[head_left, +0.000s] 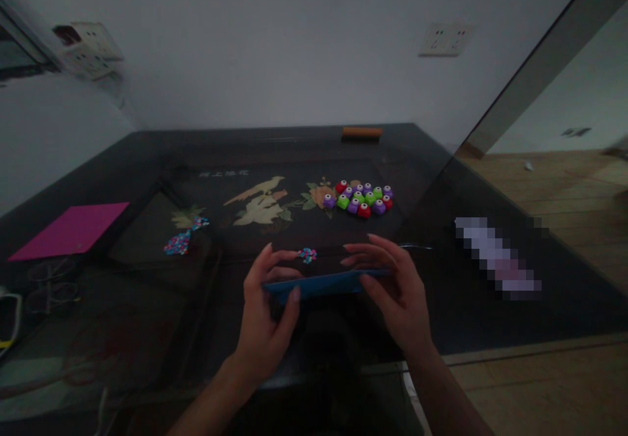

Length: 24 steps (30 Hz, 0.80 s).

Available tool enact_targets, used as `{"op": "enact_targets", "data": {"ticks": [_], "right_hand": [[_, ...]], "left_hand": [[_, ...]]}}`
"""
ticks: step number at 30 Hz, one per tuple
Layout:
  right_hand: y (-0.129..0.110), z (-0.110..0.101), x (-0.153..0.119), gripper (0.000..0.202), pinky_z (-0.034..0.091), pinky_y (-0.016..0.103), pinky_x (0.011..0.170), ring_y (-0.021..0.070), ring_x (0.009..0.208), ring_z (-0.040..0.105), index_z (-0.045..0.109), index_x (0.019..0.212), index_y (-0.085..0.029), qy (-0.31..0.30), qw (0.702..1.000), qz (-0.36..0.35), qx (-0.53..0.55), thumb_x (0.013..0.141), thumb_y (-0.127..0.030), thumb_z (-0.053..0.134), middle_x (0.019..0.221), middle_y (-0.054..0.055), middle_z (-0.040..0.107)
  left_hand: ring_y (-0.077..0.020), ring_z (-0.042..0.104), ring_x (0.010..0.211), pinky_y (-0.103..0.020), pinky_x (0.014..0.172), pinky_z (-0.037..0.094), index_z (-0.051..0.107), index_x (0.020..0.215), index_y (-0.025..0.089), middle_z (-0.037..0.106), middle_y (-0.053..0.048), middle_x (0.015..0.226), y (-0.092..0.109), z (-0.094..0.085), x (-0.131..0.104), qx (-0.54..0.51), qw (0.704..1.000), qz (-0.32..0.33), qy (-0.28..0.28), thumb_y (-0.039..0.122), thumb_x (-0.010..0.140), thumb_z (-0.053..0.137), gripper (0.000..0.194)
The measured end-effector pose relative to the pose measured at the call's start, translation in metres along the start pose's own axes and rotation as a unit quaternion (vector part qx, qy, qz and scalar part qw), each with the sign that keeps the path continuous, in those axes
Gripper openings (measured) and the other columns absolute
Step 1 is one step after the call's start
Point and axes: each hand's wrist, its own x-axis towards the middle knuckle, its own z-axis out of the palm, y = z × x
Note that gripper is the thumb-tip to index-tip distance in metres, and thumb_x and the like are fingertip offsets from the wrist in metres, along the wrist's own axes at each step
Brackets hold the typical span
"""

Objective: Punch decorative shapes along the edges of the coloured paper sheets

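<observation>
Between my two hands, above the near part of the dark table, is a blue sheet (326, 285) that looks like folded paper, seen nearly edge-on. My left hand (269, 308) grips its left end, thumb on the near side and fingers behind. At the right end my right hand (398, 292) pinches it the same way, with the upper fingers raised. Just beyond the sheet lies a small cluster of pink, blue and white beads (307, 255), close to my left fingertips. A larger bead pile (177, 243) is spread farther left.
Several red, green and purple eye-topped pieces (360, 198) sit on the table (294, 148). A pink sheet (73, 230) and scissors (53, 289) are at left. An orange-brown bar (362, 133) rests by the wall. A blurred-out object (495, 253) lies at right.
</observation>
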Motion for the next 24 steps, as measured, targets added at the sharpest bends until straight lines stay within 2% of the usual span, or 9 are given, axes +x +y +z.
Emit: {"op": "enact_targets", "data": {"ticks": [3, 7, 9, 13, 18, 21, 24], "right_hand": [[0.006, -0.001, -0.002, 0.044, 0.049, 0.035, 0.084, 0.0187, 0.099, 0.061, 0.041, 0.129, -0.031, -0.016, 0.995, 0.056, 0.082, 0.088, -0.023, 0.055, 0.118, 0.006, 0.060], [0.012, -0.001, -0.006, 0.026, 0.047, 0.032, 0.087, 0.0177, 0.099, 0.059, 0.053, 0.115, -0.025, -0.029, 0.994, 0.092, 0.058, 0.090, -0.028, 0.050, 0.111, 0.006, 0.062], [0.011, 0.001, -0.007, 0.019, 0.046, 0.030, 0.086, 0.0169, 0.097, 0.059, 0.058, 0.105, -0.023, -0.029, 0.996, 0.084, 0.029, 0.092, -0.029, 0.047, 0.105, 0.006, 0.063], [0.007, 0.007, -0.010, 0.019, 0.044, 0.026, 0.081, 0.0146, 0.089, 0.059, 0.060, 0.091, -0.022, -0.002, 0.998, 0.064, -0.005, 0.094, -0.029, 0.042, 0.091, 0.002, 0.063], [0.006, 0.013, -0.016, 0.019, 0.044, 0.023, 0.074, 0.0144, 0.086, 0.059, 0.060, 0.090, -0.022, 0.033, 0.994, 0.088, -0.056, 0.093, -0.032, 0.043, 0.087, 0.001, 0.064], [0.010, 0.015, -0.020, 0.018, 0.044, 0.022, 0.070, 0.0139, 0.080, 0.060, 0.060, 0.091, -0.022, 0.039, 0.990, 0.113, -0.080, 0.092, -0.033, 0.045, 0.082, 0.001, 0.064], [0.012, 0.017, -0.021, 0.019, 0.045, 0.023, 0.070, 0.0137, 0.076, 0.060, 0.059, 0.090, -0.022, 0.037, 0.990, 0.109, -0.085, 0.092, -0.033, 0.045, 0.081, 0.000, 0.065]], "left_hand": [[-0.0151, 0.060, 0.088, -0.034, 0.083, 0.049, 0.018, 0.140, 0.032, 0.051, -0.006, 0.116, -0.001, 0.006, -0.008, -0.052, 0.996, -0.071, 0.027, 0.014, 0.088, 0.049, 0.064], [-0.0162, 0.058, 0.099, -0.031, 0.087, 0.046, 0.037, 0.130, 0.027, 0.057, -0.005, 0.111, -0.002, 0.010, -0.018, -0.066, 0.987, -0.142, 0.023, 0.020, 0.091, 0.047, 0.040], [-0.0155, 0.058, 0.098, -0.028, 0.087, 0.046, 0.046, 0.120, 0.025, 0.059, -0.004, 0.107, -0.001, 0.010, -0.021, -0.049, 0.986, -0.154, 0.026, 0.021, 0.092, 0.046, 0.028], [-0.0146, 0.060, 0.092, -0.025, 0.081, 0.047, 0.053, 0.104, 0.022, 0.061, -0.003, 0.098, 0.003, 0.010, -0.020, 0.003, 0.986, -0.162, 0.046, 0.021, 0.092, 0.045, 0.015], [-0.0158, 0.061, 0.090, -0.026, 0.080, 0.048, 0.054, 0.099, 0.020, 0.062, -0.004, 0.096, 0.002, 0.009, -0.021, 0.041, 0.986, -0.154, 0.047, 0.022, 0.091, 0.045, 0.013], [-0.0163, 0.061, 0.091, -0.027, 0.080, 0.049, 0.054, 0.101, 0.020, 0.062, -0.004, 0.096, -0.003, 0.011, -0.025, 0.045, 0.982, -0.173, 0.058, 0.023, 0.091, 0.046, 0.013], [-0.0171, 0.061, 0.092, -0.028, 0.080, 0.049, 0.052, 0.102, 0.019, 0.061, -0.005, 0.097, -0.005, 0.015, -0.026, 0.025, 0.977, -0.196, 0.079, 0.025, 0.090, 0.047, 0.014]]}}
